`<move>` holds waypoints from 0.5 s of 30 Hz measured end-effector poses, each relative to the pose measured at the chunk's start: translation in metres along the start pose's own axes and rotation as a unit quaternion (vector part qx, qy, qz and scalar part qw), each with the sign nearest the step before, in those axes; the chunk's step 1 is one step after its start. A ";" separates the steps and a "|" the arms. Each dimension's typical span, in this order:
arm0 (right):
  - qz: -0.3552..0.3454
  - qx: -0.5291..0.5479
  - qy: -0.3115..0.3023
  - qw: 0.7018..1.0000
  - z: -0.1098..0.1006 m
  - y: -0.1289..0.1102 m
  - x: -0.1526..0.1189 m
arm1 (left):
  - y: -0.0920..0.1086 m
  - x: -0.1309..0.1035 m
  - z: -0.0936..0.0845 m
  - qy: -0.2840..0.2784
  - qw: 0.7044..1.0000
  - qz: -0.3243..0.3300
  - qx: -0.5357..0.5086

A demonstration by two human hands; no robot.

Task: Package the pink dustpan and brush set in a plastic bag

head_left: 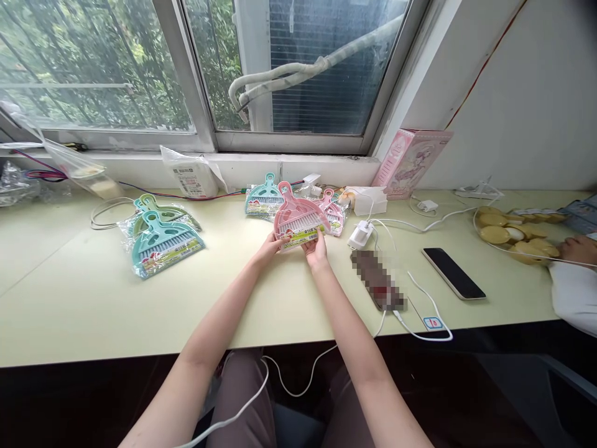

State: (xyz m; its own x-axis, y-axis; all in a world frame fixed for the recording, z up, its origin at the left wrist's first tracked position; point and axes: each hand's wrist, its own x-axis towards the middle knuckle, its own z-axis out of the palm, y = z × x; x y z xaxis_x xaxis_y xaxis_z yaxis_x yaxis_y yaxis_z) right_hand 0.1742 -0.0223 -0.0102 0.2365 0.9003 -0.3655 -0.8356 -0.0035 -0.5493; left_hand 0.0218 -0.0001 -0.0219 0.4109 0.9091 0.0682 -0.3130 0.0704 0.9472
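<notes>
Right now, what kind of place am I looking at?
Probably a small packing workspace: a long pale green table under a window, strewn with bagged mini dustpan-and-brush sets, the pink set held by both hands.

Both arms out; L hand (272, 247), R hand (316, 251) fingers curled, apparently gripping.

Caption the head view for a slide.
Left hand and right hand hold a pink dustpan set above the table.

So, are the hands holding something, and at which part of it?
Yes. Both hands hold the pink dustpan set by its lower edge, at the paper label: left hand at the left corner, right hand at the right corner.
</notes>
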 end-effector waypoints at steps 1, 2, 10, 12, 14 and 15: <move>-0.001 0.004 -0.003 1.000 0.000 0.001 -0.001 | 0.000 0.000 0.000 0.007 1.000 -0.005 -0.001; -0.001 0.008 -0.005 1.000 0.001 0.002 -0.001 | 0.000 0.001 -0.001 0.015 1.000 -0.009 -0.001; 0.003 -0.017 -0.042 0.999 0.005 0.004 -0.005 | 0.000 0.004 -0.005 0.044 0.999 0.001 -0.011; -0.003 -0.033 -0.036 0.999 0.005 0.006 -0.006 | 0.000 0.004 -0.006 0.040 0.999 0.003 -0.010; -0.015 -0.033 -0.016 0.999 0.004 0.008 -0.006 | 0.002 0.002 -0.005 0.017 1.000 0.002 -0.003; -0.022 -0.029 -0.007 0.999 0.003 0.008 -0.005 | 0.004 0.001 -0.004 0.000 1.000 0.000 -0.001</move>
State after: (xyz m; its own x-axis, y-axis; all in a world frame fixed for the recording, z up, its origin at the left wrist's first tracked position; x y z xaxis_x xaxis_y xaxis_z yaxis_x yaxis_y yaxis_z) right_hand 0.1645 -0.0252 -0.0104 0.2645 0.9063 -0.3297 -0.7946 0.0111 -0.6071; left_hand 0.0175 0.0027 -0.0196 0.4099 0.9096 0.0687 -0.3150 0.0705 0.9465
